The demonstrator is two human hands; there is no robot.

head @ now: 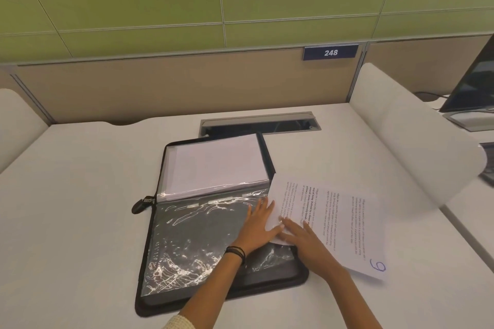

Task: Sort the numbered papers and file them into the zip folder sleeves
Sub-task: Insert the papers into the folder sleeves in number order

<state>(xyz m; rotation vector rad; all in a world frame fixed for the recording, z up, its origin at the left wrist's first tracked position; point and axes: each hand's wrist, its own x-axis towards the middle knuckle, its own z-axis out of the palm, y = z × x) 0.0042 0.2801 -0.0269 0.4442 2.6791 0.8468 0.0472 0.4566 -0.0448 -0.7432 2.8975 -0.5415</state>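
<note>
A black zip folder lies open on the white desk. Its far half carries filled sleeves with white papers. Its near half shows an empty clear plastic sleeve. A printed sheet marked with a blue 9 lies to the right of the folder, its left edge at the sleeve's right opening. My left hand rests flat on the sleeve's right edge, fingers spread and touching the sheet. My right hand presses flat on the sheet's left part.
A grey cable hatch sits in the desk behind the folder. White dividers stand at both sides, with a monitor beyond the right one. The zip puller lies left of the folder. A beige partition bears a plate reading 248.
</note>
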